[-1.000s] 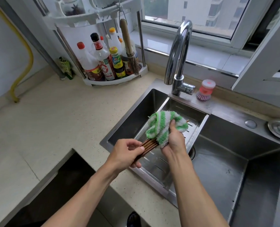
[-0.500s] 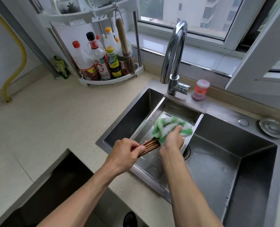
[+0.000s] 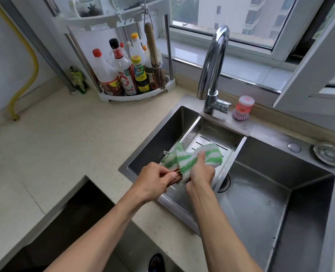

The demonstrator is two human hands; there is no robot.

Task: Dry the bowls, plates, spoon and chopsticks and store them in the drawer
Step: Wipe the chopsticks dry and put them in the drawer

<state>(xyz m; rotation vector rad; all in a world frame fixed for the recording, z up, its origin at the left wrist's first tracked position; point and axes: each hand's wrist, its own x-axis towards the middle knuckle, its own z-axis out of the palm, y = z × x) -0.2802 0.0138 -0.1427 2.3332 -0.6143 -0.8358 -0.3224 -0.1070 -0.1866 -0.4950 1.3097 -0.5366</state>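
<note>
A bundle of brown chopsticks (image 3: 175, 176) is held over the sink's near-left rim, only a short stretch showing between the two hands, so the sticks cannot be counted: the left hand (image 3: 154, 180) curls round one end, and the right hand (image 3: 201, 172) grips one green-and-white striped cloth (image 3: 190, 160) that wraps and hides the rest. Under them lies one slotted drain tray (image 3: 219, 135) set in the steel sink (image 3: 280, 193). One faucet (image 3: 213, 63) stands at 12 o'clock, one pink dish brush (image 3: 242, 108) at 1 o'clock, and a rack of bottles (image 3: 123, 75) on the tabletop (image 3: 55, 144) at 11 o'clock, overlapping too much to count.
</note>
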